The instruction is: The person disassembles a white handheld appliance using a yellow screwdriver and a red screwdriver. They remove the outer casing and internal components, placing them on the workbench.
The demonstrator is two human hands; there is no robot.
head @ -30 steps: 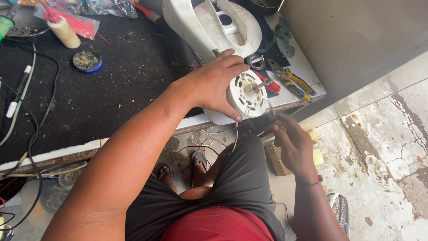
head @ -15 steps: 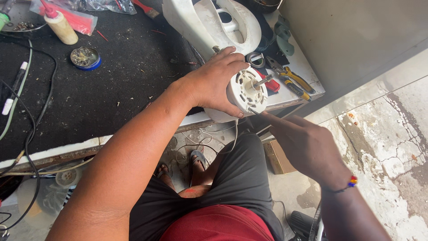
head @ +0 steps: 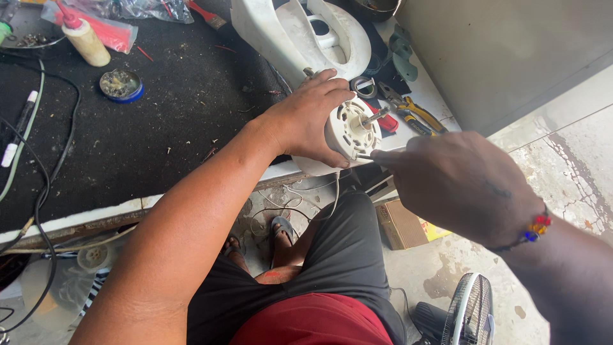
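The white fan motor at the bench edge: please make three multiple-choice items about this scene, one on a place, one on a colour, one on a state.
1. Where does the small round tin lie?
A. on the dark mat
B. on the concrete floor
C. on the person's lap

2. What colour are the handles of the pliers?
A. green
B. yellow
C. white

3. How does the left hand stand to the white motor?
A. apart from it
B. flat beneath it
C. gripping it round its side

Answers: 1 A, the tin rests on the black mat near the glue bottle. 2 B, the grips show yellow beside the motor. 3 C, its fingers wrap the housing while the right hand comes up to the motor's face.
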